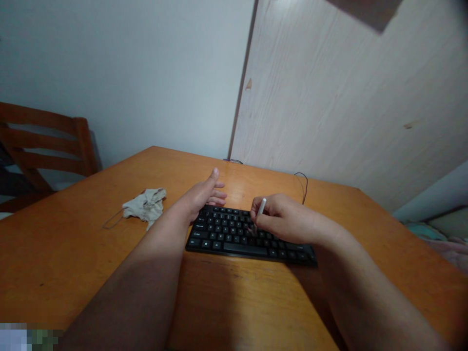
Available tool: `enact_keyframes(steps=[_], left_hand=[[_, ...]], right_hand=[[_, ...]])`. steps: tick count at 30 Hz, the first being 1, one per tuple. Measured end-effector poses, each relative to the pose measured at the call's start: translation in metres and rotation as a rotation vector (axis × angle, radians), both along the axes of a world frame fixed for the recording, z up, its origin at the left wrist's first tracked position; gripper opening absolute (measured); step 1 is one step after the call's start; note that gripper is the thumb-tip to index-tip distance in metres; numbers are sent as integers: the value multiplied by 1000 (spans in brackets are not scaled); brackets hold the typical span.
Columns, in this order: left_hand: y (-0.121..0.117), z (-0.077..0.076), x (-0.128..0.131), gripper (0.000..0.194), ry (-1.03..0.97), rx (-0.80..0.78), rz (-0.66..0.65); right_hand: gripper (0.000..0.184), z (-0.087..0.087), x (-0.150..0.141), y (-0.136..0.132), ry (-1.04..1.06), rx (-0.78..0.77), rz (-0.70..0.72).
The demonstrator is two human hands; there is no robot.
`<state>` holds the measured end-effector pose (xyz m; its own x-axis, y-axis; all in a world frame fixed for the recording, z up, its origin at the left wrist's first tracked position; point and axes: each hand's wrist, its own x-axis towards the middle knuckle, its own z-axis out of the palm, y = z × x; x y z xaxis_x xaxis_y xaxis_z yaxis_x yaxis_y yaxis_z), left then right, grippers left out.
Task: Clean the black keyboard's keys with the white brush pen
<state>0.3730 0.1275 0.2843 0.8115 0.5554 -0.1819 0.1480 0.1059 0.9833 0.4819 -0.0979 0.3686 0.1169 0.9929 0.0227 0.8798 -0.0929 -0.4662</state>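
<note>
A black keyboard [244, 247] lies on the wooden table. My right hand [280, 217] is closed around a small brush [262, 206] with a white handle. Its dark, blurred tip reaches down to the keys near the middle of the keyboard. At the keyboard's upper left corner rests my left hand [204, 194], fingers stretched out and thumb raised, with nothing in it. The right part of the keyboard is partly hidden under my right hand and wrist.
A crumpled pale cloth [146, 207] with a thin loop lies left of my left forearm. Behind the keyboard, a dark cable [306, 187] runs over the table [120, 273] toward the wall. A wooden chair [47, 141] stands at the left, and bedding [431, 239] shows at the right.
</note>
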Motion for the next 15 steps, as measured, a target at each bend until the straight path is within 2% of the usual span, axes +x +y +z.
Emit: enact_keyframes(steps=[15], left_hand=[[-1,1,0,96,7,3,9]], right_hand=[[21,5,1,-4,127,-114,58]])
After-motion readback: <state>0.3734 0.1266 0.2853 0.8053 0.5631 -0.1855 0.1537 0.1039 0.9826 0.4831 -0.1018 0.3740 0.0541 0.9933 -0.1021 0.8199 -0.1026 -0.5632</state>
